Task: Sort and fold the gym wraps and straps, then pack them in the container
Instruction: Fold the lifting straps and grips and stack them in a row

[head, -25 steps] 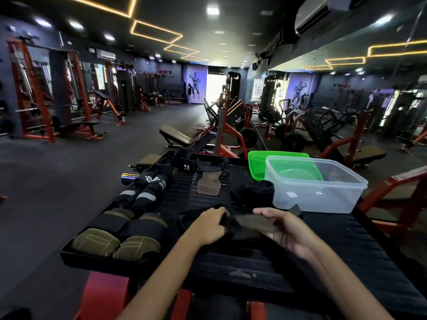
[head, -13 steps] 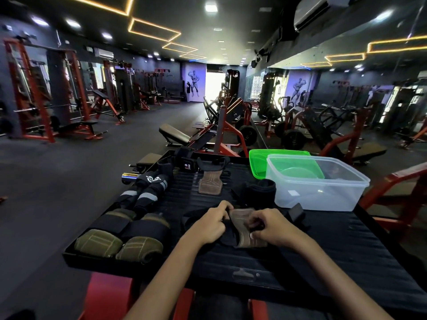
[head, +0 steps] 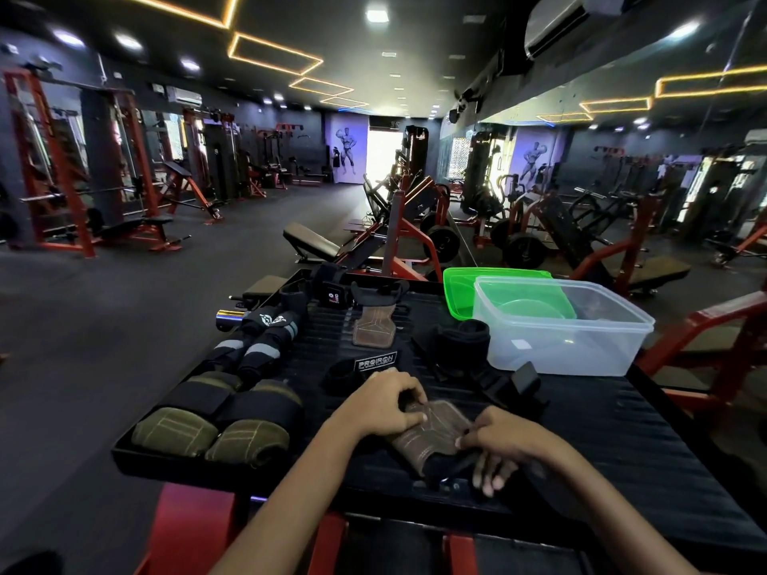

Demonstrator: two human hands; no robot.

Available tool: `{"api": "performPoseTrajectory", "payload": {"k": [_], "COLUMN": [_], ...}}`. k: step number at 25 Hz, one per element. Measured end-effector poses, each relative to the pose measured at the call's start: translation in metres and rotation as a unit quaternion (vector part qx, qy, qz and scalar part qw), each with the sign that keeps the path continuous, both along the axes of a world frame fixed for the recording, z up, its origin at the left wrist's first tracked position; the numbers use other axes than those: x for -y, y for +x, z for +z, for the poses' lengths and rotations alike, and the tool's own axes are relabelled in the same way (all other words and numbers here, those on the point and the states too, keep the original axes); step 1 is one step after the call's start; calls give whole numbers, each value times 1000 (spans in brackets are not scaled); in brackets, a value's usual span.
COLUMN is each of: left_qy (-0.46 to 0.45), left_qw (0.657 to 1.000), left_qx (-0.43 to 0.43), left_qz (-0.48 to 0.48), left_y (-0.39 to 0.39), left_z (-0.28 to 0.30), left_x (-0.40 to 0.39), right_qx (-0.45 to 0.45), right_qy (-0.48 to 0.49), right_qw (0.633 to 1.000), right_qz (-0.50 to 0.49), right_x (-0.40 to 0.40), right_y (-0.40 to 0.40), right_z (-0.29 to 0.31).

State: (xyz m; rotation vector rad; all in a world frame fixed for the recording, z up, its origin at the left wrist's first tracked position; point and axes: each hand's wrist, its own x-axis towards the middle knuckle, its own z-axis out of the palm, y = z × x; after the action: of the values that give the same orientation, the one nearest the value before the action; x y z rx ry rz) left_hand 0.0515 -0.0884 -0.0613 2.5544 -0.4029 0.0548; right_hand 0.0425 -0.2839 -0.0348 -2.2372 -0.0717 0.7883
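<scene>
- Olive-green rolled wraps [head: 211, 435] are laid side by side at the near left corner of the black ribbed platform [head: 622, 441].
- Left hand [head: 384, 404] is curled, its fingertips pinching the upper left edge of the brown leather lifting grip pad [head: 429, 433].
- Right hand [head: 500, 444] is clamped on the pad's right edge, fingers folded beneath it.
- Clear plastic container [head: 560, 338] is set at the far right, well apart from the pad, against a green lid [head: 460, 292].

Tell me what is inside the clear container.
The container looks empty; its base shows bare. The green seen through its far wall is the lid lying behind it, not inside. A small label sits on its front wall.
</scene>
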Motion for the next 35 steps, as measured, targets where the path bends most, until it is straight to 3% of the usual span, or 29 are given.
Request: {"api": "performPoseTrajectory", "payload": {"k": [2, 3, 5, 6, 7, 8, 10, 12, 14, 17, 20, 22, 24, 26, 29, 35], "left_qy": [10, 11, -16, -16, 0, 19, 3, -21, 6, 74, 107, 116, 103, 77, 35, 17], "left_qw": [998, 992, 982, 983, 987, 991, 995, 996, 997, 993, 988, 987, 992, 994, 996, 997], "left_qx": [68, 120, 183, 179, 158, 131, 96, 80, 76, 94, 113, 110, 72, 23, -9, -14], "left_qz": [9, 28, 53, 39, 15, -9, -24, -25, -20, 4, 9, 1, -31, -68, -84, -79], "left_y": [-1, -4, -18, -26, -34, -42, -49, -51, -55, -59, -61, -61, -58, -51, -45, -48], "left_z": [4, 7, 12, 12, 8, 3, -8, -13, -13, -10, -5, -2, -1, -4, -11, -16], "left_x": [0, 1, 3, 3, 4, 3, -1, -6, -6, -3, 3, 7, 2, -12, -28, -26], "right_qx": [-2, 45, 235, 335, 377, 359, 204, 59, -2, -19, 93, 111, 74, -9, -117, -81], "right_qy": [-87, -138, -208, -195, -134, -40, 132, 158, 147, 141, 6, -29, 25, 154, 347, 470], "right_qw": [995, 988, 949, 922, 916, 932, 969, 981, 980, 981, 982, 978, 987, 986, 929, 866], "right_qz": [56, 56, 12, -8, -16, -4, 45, 96, 131, 131, 167, 176, 138, 64, -47, -151], "right_x": [2, 3, 4, -1, -9, -21, -49, -75, -95, -116, -129, -132, -126, -112, -83, -61], "right_y": [-4, -1, 16, 27, 38, 50, 68, 77, 85, 95, 97, 98, 98, 98, 106, 107], "right_z": [8, 13, 22, 23, 25, 24, 19, 12, 3, -2, -3, -5, -4, 1, 5, 27]}}
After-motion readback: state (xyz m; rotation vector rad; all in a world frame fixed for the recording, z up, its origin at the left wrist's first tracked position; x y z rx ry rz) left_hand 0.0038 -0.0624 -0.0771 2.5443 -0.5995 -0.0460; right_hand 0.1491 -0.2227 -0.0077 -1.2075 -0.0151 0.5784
